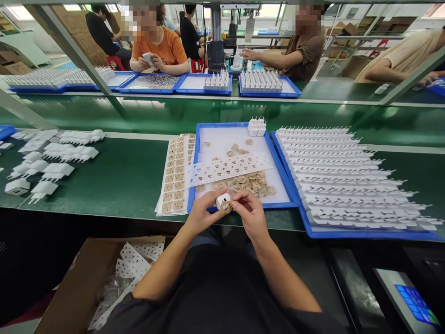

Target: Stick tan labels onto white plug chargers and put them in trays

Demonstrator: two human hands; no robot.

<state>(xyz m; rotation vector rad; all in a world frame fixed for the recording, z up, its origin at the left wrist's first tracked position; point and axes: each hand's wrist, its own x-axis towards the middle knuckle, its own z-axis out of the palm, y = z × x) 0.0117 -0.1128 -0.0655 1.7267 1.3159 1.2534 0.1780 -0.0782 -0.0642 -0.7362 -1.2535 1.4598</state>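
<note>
My left hand (200,212) is closed around a small white plug charger (221,199) above the front edge of a blue-rimmed tray (285,204). Between the thumb and fingers of my right hand (253,217) is a tan sticker piece (226,205), held against the charger's face; how much of it is stuck down I cannot tell. Just behind my hands lies a heap of tan pieces (255,183). A white perforated backing sheet (232,168) crosses the tray, and a block of white chargers (257,126) stands in its far right corner.
Sticker sheets (173,178) lie left of the tray. Rows of chargers fill a blue tray (313,233) on the right; loose chargers (57,170) lie far left. Below is a cardboard box (78,278) with scrap sheets. Co-workers sit across the green bench (132,181).
</note>
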